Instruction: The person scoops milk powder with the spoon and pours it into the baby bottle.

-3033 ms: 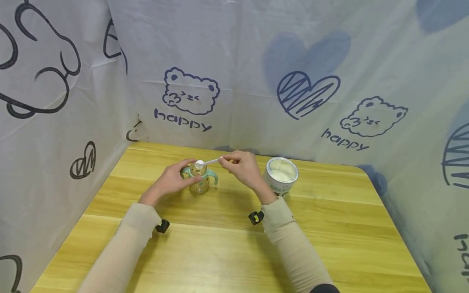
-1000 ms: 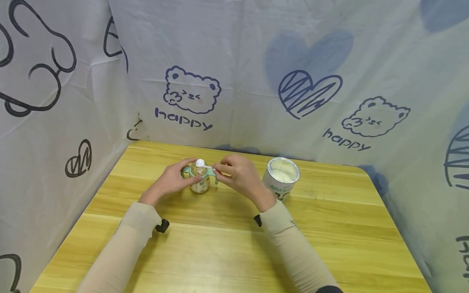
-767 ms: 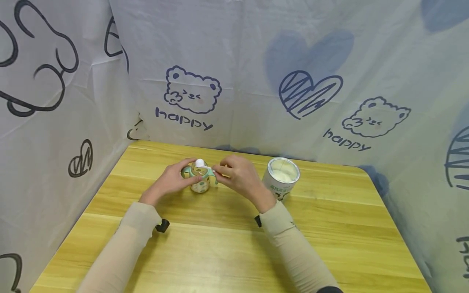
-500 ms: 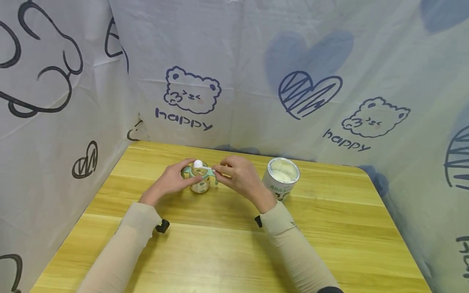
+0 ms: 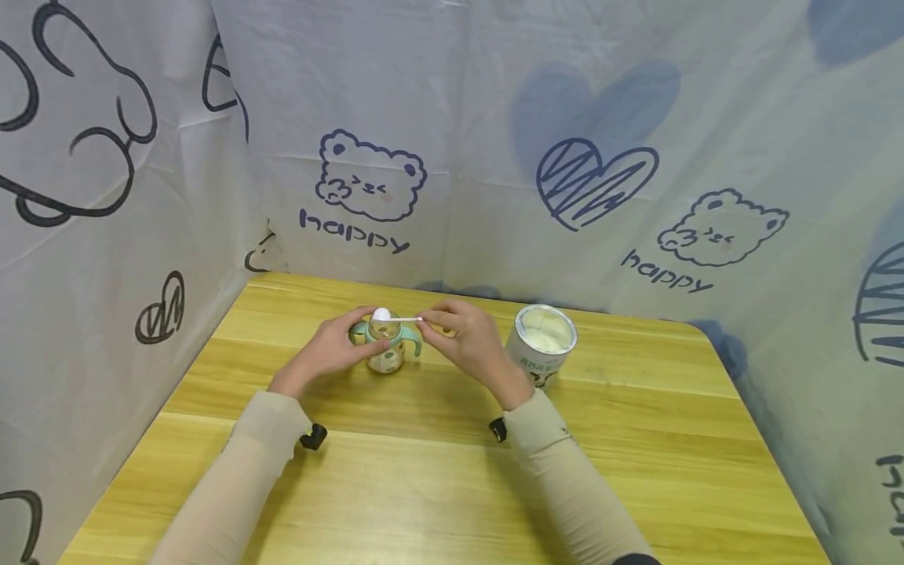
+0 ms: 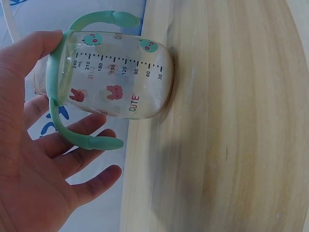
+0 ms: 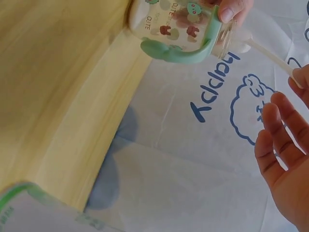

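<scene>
A clear baby bottle (image 5: 385, 359) with a mint-green two-handled collar stands on the table. My left hand (image 5: 329, 345) holds it round the collar, the thumb in front. In the left wrist view the bottle (image 6: 120, 72) shows a millilitre scale, and the left hand's (image 6: 34, 169) other fingers lie behind it. My right hand (image 5: 468, 337) pinches the end of a white scoop's (image 5: 402, 319) handle. The scoop's rounded bowl sits over the bottle mouth, its underside upward. In the right wrist view the scoop (image 7: 270, 54) reaches the bottle neck; what is inside the bowl is hidden.
Right of the right hand stands an open white can (image 5: 528, 355) with pale powder inside. A wooden table (image 5: 395, 486) lies under everything. Printed white cloth (image 5: 466, 235) hangs behind the table and at both sides.
Since three seconds ago the scoop has been turned over at the bottle mouth. In the last half second the right hand has shifted slightly right and its handle grip moved toward the end.
</scene>
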`<state>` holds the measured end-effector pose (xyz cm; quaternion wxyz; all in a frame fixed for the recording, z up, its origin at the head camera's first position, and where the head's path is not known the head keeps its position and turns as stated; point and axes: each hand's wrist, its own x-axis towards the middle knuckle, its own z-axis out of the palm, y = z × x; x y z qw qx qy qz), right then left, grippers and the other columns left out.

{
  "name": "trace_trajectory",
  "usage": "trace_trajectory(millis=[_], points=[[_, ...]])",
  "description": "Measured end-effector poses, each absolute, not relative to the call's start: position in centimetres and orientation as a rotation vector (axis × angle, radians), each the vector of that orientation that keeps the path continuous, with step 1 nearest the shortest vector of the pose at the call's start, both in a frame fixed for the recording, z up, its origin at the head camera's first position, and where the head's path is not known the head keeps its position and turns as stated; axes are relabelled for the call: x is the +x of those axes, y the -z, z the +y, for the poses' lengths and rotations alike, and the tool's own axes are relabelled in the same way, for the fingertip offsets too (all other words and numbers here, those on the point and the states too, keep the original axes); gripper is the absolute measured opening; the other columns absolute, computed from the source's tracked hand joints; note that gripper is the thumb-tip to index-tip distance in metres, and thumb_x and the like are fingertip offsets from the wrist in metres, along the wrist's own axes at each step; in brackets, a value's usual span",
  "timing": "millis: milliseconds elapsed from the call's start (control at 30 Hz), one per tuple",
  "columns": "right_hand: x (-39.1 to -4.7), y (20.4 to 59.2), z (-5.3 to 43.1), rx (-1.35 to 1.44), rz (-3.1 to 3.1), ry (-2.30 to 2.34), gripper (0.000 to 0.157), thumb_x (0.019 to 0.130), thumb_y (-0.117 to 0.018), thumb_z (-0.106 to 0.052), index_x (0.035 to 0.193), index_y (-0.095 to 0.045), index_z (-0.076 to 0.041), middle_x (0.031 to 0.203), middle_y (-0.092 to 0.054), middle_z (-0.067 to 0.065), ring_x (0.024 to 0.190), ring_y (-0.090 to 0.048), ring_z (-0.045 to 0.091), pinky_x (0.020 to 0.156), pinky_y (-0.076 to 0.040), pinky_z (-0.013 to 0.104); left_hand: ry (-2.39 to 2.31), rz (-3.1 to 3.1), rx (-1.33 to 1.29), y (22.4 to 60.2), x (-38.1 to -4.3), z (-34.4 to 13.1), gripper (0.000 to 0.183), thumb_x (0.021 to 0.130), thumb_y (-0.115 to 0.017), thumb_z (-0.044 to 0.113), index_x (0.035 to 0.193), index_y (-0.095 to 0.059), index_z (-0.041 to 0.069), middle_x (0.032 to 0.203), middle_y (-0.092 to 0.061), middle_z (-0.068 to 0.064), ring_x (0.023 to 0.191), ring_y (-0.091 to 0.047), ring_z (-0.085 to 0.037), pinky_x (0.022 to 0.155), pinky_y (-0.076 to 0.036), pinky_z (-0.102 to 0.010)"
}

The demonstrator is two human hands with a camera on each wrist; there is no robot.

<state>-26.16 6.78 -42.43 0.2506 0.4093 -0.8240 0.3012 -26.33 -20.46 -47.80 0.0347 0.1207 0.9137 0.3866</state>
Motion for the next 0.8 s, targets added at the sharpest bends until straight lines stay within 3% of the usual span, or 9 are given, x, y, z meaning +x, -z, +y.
trace_trajectory(millis=[133,333,600,800], points=[[-26.05,42.51,6.73,1.045,-2.284,-0.935,0.015,0.097,-0.077,-0.015,0.105,-0.084,-0.005,0.097,-0.078,0.010,0.072,-0.070,0.023,0.060,-0.057,0.031,-1.190,2.807,0.370,47.85,-26.34,-20.49,0.083,0.092,-0.075,0.059,0.160,-0.046,0.019,0.152,-0.058,-0.021,0.134,-0.058,-0.042,0.111,-0.049,-0.061],[-26.01,42.66,6.35,0.877,-2.333,-1.135,0.015,0.098,-0.076,-0.017,0.104,-0.085,-0.006,0.096,-0.079,0.009,0.067,-0.061,0.016,0.054,-0.043,0.021,-1.199,2.801,0.356,47.89,-26.29,-20.46,0.083,0.092,-0.075,0.059,0.159,-0.046,0.020,0.153,-0.057,-0.021,0.139,-0.055,-0.044,0.114,-0.046,-0.064],[-25.73,42.83,5.94,0.591,-2.404,-1.445,0.021,0.098,-0.076,-0.023,0.109,-0.084,-0.007,0.107,-0.080,0.010,0.070,-0.067,0.013,0.057,-0.050,0.021,-1.219,2.806,0.363,48.04,-26.34,-20.40,0.080,0.091,-0.077,0.057,0.158,-0.049,0.023,0.150,-0.061,-0.018,0.135,-0.058,-0.041,0.112,-0.048,-0.062],[-25.80,43.00,5.86,0.460,-2.415,-1.565,0.026,0.098,-0.077,-0.026,0.113,-0.083,-0.005,0.108,-0.080,0.012,0.060,-0.056,0.009,0.052,-0.042,0.021,-1.237,2.802,0.372,47.98,-26.33,-20.43,0.078,0.092,-0.077,0.057,0.157,-0.050,0.023,0.147,-0.063,-0.017,0.133,-0.060,-0.040,0.111,-0.049,-0.061]])
